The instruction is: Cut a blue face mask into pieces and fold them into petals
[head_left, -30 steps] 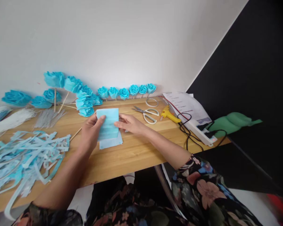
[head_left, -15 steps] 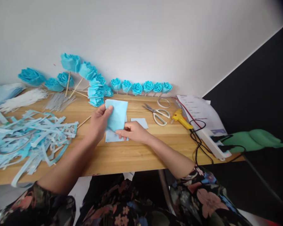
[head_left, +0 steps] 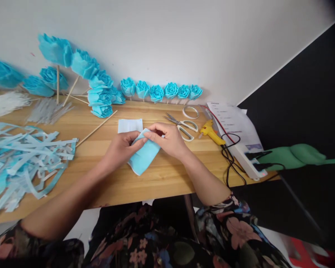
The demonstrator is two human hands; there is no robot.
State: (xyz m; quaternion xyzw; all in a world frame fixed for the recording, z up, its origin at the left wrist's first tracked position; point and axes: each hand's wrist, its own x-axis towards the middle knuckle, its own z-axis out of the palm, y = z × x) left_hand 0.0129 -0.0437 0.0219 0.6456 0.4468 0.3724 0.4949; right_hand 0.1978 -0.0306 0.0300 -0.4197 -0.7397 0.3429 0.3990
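Between my two hands is a light blue fabric piece (head_left: 145, 156), turned so that one corner points down toward me. My left hand (head_left: 125, 147) pinches its upper left edge, thumb on top. At its upper corner, the thumb and fingers of my right hand (head_left: 167, 137) are closed on it, close to the left thumb. Behind my left fingers a pale blue fabric sheet (head_left: 130, 124) lies flat on the wooden table (head_left: 170, 178). A thin wooden stick (head_left: 97, 128) rests to the left of it.
Blue fabric flowers (head_left: 171, 90) on sticks line the wall. White-handled scissors (head_left: 184, 125), a tape roll (head_left: 190, 111), a yellow glue gun (head_left: 212, 132) and a power strip (head_left: 249, 162) with black cables lie right. Cut fabric strips (head_left: 30, 156) heap up at left, before grey wires (head_left: 48, 110).
The fabric piece has gone from upright to slanted, and my right hand has moved from its lower edge to its top corner. The view has shifted a little.
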